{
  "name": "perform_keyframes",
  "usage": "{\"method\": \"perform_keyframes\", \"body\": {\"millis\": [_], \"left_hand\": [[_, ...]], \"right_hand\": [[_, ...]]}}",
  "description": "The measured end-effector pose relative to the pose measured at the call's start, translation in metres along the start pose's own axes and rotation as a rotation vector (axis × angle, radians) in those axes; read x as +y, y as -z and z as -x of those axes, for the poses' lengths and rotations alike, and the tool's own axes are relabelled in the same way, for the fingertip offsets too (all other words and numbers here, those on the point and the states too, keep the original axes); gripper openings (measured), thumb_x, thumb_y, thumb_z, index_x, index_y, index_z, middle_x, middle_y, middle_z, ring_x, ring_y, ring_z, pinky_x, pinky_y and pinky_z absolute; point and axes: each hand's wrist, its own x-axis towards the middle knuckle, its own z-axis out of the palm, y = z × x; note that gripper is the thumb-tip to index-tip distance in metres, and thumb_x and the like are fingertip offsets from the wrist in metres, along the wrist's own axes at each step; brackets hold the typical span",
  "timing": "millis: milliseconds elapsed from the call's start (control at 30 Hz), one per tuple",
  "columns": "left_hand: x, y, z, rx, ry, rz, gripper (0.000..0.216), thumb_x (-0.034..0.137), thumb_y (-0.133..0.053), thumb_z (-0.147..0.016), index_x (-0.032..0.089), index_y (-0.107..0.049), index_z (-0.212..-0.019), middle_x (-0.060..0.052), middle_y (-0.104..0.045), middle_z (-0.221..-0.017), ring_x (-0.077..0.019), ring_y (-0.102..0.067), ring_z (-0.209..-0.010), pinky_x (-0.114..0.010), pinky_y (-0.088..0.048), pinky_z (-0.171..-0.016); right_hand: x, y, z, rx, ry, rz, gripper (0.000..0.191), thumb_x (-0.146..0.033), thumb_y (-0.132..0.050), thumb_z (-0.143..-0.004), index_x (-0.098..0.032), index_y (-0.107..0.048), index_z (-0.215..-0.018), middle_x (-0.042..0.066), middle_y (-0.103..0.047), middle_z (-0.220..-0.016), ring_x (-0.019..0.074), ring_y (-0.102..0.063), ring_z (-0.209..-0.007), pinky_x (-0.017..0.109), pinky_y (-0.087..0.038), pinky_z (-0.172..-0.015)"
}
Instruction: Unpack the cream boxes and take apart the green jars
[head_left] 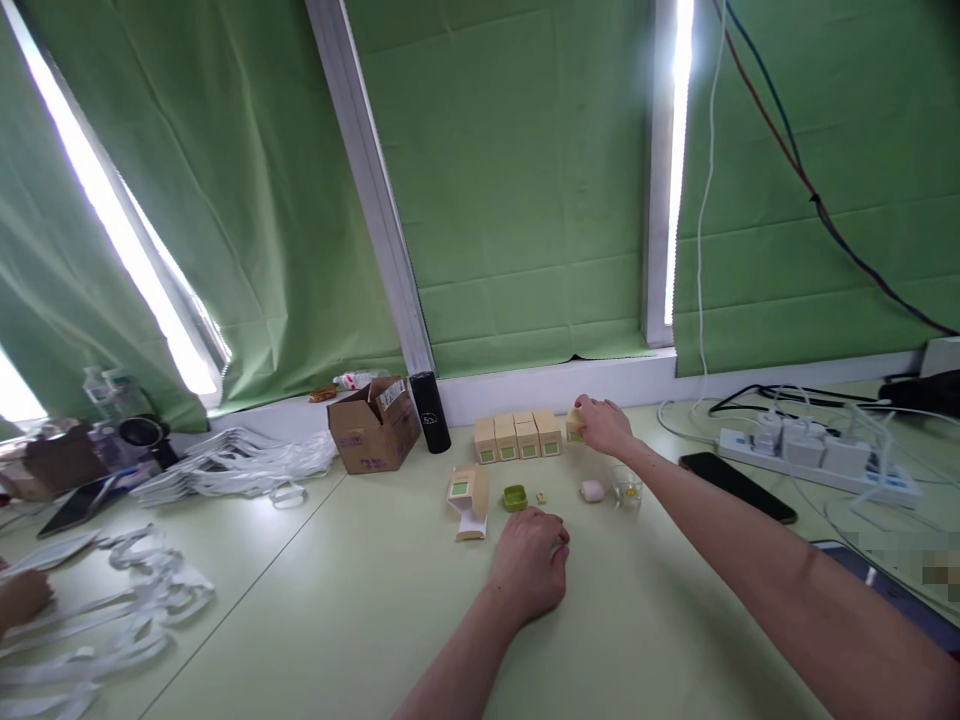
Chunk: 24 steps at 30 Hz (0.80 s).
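Note:
My right hand (602, 424) reaches to the back of the table, its fingers closed on a small kraft box (575, 425) at the right end of a row of similar boxes (517, 438). My left hand (531, 562) rests on the table with fingers curled; whether anything is inside cannot be seen. Just beyond it sit a small green square dish (515, 498) and a tiny yellowish piece (541, 498). An opened kraft box (468, 500) lies to their left. Toward the right are a pale pink rounded item (592, 491) and a clear cup (627, 487) with something yellow in it.
Behind stand an open cardboard carton (373, 428) and a black cylinder (430, 413). White straps (142, 600) lie at left, near another person's hand (22, 600). A black phone (737, 486) and a power strip (817, 462) with cables occupy the right.

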Motion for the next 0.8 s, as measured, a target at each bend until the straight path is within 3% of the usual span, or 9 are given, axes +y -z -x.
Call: {"method": "perform_keyframes", "body": {"millis": [133, 267, 333, 400, 533, 667, 800], "left_hand": [[-0.001, -0.002, -0.001, 0.141, 0.030, 0.044, 0.026, 0.010, -0.060, -0.083, 0.021, -0.072, -0.104, -0.009, -0.075, -0.105, -0.0304, -0.066, -0.108, -0.049, -0.051, -0.099], [0.001, 0.000, -0.003, 0.338, 0.081, 0.146, 0.037, 0.008, -0.058, -0.085, 0.022, -0.064, -0.118, -0.011, -0.069, -0.115, -0.0304, -0.058, -0.121, -0.049, -0.051, -0.102], [0.003, 0.002, -0.004, 0.390, 0.091, 0.211, 0.045, 0.007, -0.057, -0.084, 0.023, -0.058, -0.126, -0.011, -0.068, -0.120, -0.0307, -0.051, -0.132, -0.051, -0.047, -0.109], [0.005, 0.004, -0.003, 0.380, 0.082, 0.306, 0.056, 0.005, -0.058, -0.081, 0.024, -0.051, -0.134, -0.011, -0.064, -0.131, -0.0298, -0.043, -0.141, -0.052, -0.040, -0.117], [0.010, 0.005, 0.000, 0.238, 0.046, 0.502, 0.073, 0.004, -0.059, -0.076, 0.026, -0.044, -0.143, -0.010, -0.048, -0.154, -0.0268, -0.042, -0.144, -0.050, -0.035, -0.123], [0.010, 0.002, 0.000, 0.186, 0.037, 0.554, 0.075, 0.007, -0.063, -0.078, 0.024, -0.039, -0.148, -0.013, -0.056, -0.144, -0.0273, -0.051, -0.138, -0.049, -0.038, -0.120], [0.009, 0.002, 0.000, 0.169, 0.077, 0.593, 0.074, 0.004, -0.062, -0.075, 0.024, -0.042, -0.144, -0.010, -0.063, -0.128, -0.0259, -0.059, -0.126, -0.045, -0.044, -0.114]], "right_hand": [[-0.005, 0.028, 0.022, 0.113, -0.021, -0.134, 0.048, -0.020, -0.067, -0.088, -0.020, -0.049, -0.133, 0.014, -0.068, -0.124, 0.0292, -0.065, -0.112, 0.039, -0.047, -0.095], [-0.023, 0.044, 0.070, 0.162, 0.039, -0.287, 0.054, -0.026, -0.068, -0.086, -0.025, -0.044, -0.134, 0.009, -0.066, -0.125, 0.0254, -0.065, -0.111, 0.036, -0.050, -0.094], [-0.034, 0.047, 0.101, 0.151, 0.067, -0.534, 0.057, -0.026, -0.072, -0.081, -0.026, -0.046, -0.131, 0.008, -0.067, -0.121, 0.0253, -0.065, -0.108, 0.036, -0.052, -0.091], [-0.042, 0.046, 0.130, 0.081, 0.056, -0.676, 0.057, -0.027, -0.073, -0.079, -0.028, -0.047, -0.130, 0.006, -0.068, -0.118, 0.0249, -0.066, -0.104, 0.035, -0.054, -0.084], [-0.051, 0.035, 0.171, -0.039, 0.052, -0.810, 0.059, -0.024, -0.072, -0.078, -0.028, -0.049, -0.132, 0.007, -0.067, -0.118, 0.0238, -0.066, -0.101, 0.036, -0.055, -0.084], [-0.051, 0.018, 0.186, -0.058, 0.076, -0.929, 0.054, -0.019, -0.068, -0.079, -0.026, -0.052, -0.130, 0.009, -0.065, -0.124, 0.0243, -0.067, -0.106, 0.036, -0.058, -0.083], [-0.044, 0.006, 0.188, -0.091, 0.074, -1.045, 0.061, -0.017, -0.068, -0.076, -0.025, -0.049, -0.134, 0.010, -0.062, -0.128, 0.0234, -0.068, -0.104, 0.035, -0.060, -0.080]]}}
